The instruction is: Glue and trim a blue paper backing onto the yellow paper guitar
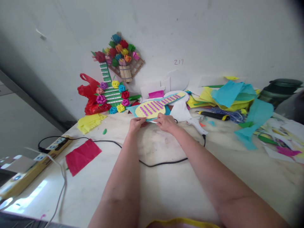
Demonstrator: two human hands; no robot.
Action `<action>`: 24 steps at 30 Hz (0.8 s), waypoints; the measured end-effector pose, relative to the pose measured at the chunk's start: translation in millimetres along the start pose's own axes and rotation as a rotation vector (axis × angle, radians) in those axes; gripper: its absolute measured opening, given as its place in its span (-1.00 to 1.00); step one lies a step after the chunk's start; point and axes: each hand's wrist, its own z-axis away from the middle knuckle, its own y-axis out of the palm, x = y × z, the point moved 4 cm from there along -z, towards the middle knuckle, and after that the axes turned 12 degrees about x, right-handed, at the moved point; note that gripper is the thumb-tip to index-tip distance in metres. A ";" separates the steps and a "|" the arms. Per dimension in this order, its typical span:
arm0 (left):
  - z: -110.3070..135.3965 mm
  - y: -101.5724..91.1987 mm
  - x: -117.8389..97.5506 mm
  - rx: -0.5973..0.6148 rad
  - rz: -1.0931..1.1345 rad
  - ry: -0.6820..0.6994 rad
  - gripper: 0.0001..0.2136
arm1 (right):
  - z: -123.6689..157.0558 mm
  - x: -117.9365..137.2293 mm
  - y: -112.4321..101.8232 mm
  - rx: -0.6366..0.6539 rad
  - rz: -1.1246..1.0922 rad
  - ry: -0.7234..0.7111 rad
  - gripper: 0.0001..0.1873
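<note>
the guitar-shaped cutout (152, 108) is in front of me near the back of the surface (166, 190), its rounded body towards me and its neck pointing away to the right. its yellow face carries rows of purple strips, and blue sheet (132, 109) shows behind it and past its edges. i judge it light and fairly stiff, like card, but easily creased, with the slim neck the weakest part; the strips could peel if rubbed. the broad body's rim seems the better place to hold, pinched lightly from 2 sides with the neck left free.

that is about where i have it: the fingers of my left hand (138, 124) are pinched narrow on the near left edge, and those of my right hand (165, 122) are narrow on the near right edge. a pale sliver shows between them; i cannot tell what it is, or whether the cutout is lifted.

just right of my right hand a white glue gun (197, 124) lies on its side beside a white piece (182, 110). beyond it are a yellow-and-black tool (213, 115) and heaped blue paper (234, 93). behind, to the left, a green guitar shape (113, 95) ringed with paper roses stands by a red bag (91, 95). nearer me on the left are yellow paper (90, 123), a red sheet (83, 155) and a power strip (52, 148). a black cord (163, 163) passes under my arms, and 217 is written on the wall (213, 47).
</note>
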 end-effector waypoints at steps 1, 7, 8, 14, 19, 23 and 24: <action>-0.1 -0.1 0.1 0.000 -0.002 0.001 -0.75 | 0.1 0.2 -0.3 0.000 -0.005 0.008 -0.66; -0.2 0.6 0.4 0.001 -0.001 0.004 -0.75 | -1.1 -1.0 0.9 -0.041 -0.041 0.004 -0.66; -0.1 0.7 0.4 0.001 0.001 0.002 -0.75 | -1.6 -1.8 1.7 -0.049 -0.050 0.001 -0.67; 0.8 1.9 -1.3 0.001 0.004 -0.010 -0.77 | -3.7 -6.8 5.2 -0.055 -0.091 -0.010 -0.68; 1.5 2.1 -2.5 -0.005 0.009 -0.010 -0.76 | -4.2 -5.9 4.2 -0.066 -0.108 -0.027 -0.69; 1.5 1.7 -2.1 -0.009 0.006 -0.010 -0.76 | -4.2 -2.0 3.2 -0.052 -0.088 -0.018 -0.69; 1.4 1.6 -2.0 -0.007 0.007 -0.008 -0.76 | -4.0 -0.9 2.9 -0.048 -0.081 -0.018 -0.69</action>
